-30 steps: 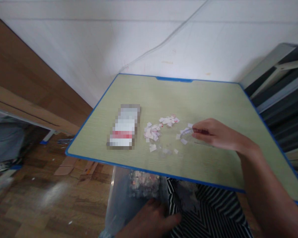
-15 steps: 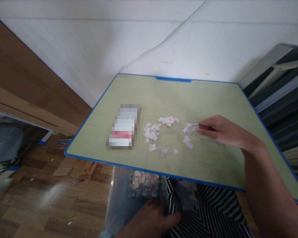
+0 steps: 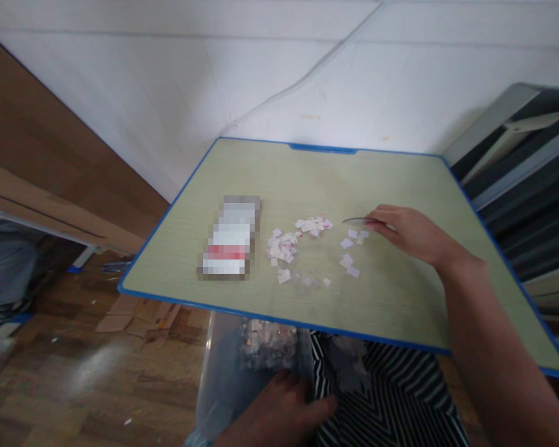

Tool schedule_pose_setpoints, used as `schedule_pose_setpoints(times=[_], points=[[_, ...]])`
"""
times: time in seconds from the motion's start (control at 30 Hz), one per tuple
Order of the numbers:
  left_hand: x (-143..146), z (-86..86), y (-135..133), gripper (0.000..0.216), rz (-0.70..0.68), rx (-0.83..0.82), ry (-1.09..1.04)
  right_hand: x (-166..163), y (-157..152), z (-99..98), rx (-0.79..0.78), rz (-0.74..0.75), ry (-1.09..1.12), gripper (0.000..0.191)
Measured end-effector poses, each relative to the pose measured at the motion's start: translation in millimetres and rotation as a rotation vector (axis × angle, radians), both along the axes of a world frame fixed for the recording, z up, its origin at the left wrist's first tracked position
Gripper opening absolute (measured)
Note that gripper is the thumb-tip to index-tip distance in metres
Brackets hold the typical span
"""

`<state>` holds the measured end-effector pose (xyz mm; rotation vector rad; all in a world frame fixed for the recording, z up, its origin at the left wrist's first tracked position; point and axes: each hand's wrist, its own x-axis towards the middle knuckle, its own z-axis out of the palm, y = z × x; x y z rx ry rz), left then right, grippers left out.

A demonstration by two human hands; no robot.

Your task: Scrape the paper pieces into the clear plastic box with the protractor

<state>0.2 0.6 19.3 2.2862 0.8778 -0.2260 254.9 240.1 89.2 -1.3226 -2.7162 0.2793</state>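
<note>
My right hand (image 3: 407,230) hovers over the green table (image 3: 400,180), fingers pinched on a thin clear piece (image 3: 356,220) that sticks out to the left. Just below it lie a few small white paper bits (image 3: 351,254). More white and pink bits (image 3: 291,242) are scattered toward the middle. My left hand (image 3: 279,416) is below the table's front edge, resting on a clear plastic bag (image 3: 261,354) of similar bits in my lap; its fingers curl on the bag.
A blurred rectangular pack (image 3: 230,239) lies on the table's left part. The table has a blue rim (image 3: 261,320). A white wall stands behind, dark shelving (image 3: 526,180) at right, wooden floor and cardboard at left.
My right hand lifted and drew back to the right, leaving a few paper bits on the table where it had been; the thin clear piece now shows in its pinch.
</note>
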Motion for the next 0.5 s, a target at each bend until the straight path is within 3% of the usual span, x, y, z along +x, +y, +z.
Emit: schedule_pose_setpoints(times=[0.17,0.3,0.5], points=[[-1,3.9,2,0.045,-0.007,-0.028,-0.028,-9,-8,2.2,-0.176,0.185,0.231,0.031],[-1,5.4,2,0.046,-0.010,-0.034,0.005,-10,-14,9.0,-0.340,0.266,0.266,0.027],[0,9.5,1,0.042,-0.006,0.002,0.034,-30,-31,19.7,-0.357,0.369,0.282,0.032]])
